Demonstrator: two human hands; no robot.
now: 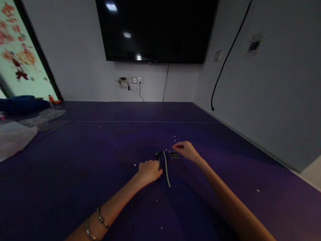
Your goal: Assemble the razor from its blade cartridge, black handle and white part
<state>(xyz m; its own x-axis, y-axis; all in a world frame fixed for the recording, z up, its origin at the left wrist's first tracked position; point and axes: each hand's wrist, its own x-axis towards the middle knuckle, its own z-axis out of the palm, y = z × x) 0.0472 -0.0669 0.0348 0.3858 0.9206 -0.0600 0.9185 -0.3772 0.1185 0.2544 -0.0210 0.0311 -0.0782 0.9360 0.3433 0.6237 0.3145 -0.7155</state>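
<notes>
While the left hand (150, 170) wraps a dark tool (159, 160), the right hand (186, 150) is nearly pinched beside a dark block (174, 155), grip unclear; sideways bumps could shift the grey rod (166, 170) between both hands' fingers

We wore a slim, silvery band (101, 219) and a thicker, seemingly beaded bracelet (89, 232) around our left forearm (123, 197), bare like our right forearm (225, 190).
</notes>
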